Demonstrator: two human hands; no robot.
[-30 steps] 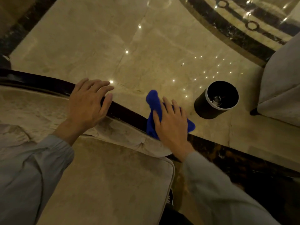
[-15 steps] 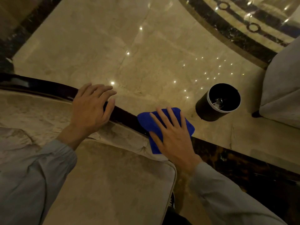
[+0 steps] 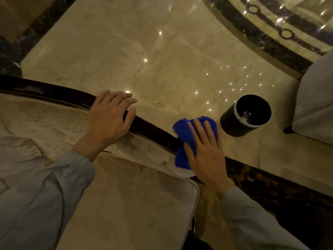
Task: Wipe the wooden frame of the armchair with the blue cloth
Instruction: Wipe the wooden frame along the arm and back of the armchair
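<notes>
Flat-palmed grip of right hand (image 3: 205, 152) pressed on blue cloth (image 3: 185, 141), shifted along wooden frame (image 3: 149, 127) since earlier frame, left hand (image 3: 110, 116) open, kept resting on frame.

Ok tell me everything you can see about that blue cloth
The blue cloth is bright blue, soft-looking fabric, bunched and folded rather than spread flat. It is draped over the dark glossy wooden frame at the armchair's right end. The right hand lies flat on it, fingers spread, covering its right side. The left hand rests apart, further along the frame.
</notes>
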